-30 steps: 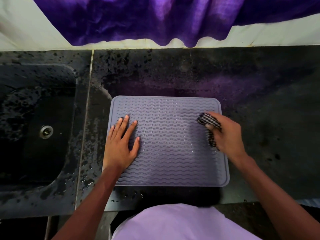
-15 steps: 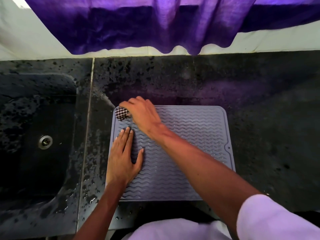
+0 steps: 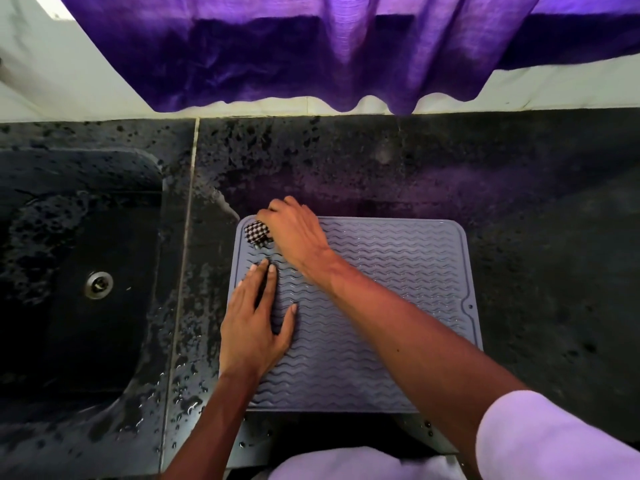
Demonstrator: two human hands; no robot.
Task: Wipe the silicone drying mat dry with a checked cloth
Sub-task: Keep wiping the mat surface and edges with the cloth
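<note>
Right hand [image 3: 298,233], arm crossed over to the left, has its grip closed on a bunched black-and-white checked cloth [image 3: 256,232], pressed onto the far-left corner of the grey wavy-ribbed silicone drying mat [image 3: 398,271]. Left hand [image 3: 254,323] lies flat, fingers spread, holding nothing, on the mat's left side. Mat sits on a wet, speckled black stone desk [image 3: 536,202], just right of a dark sink [image 3: 69,271].

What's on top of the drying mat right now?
The left hand lies flat on the drying mat. The right hand presses a checked cloth into its far left corner. Most of the cloth is hidden under that hand.
</note>
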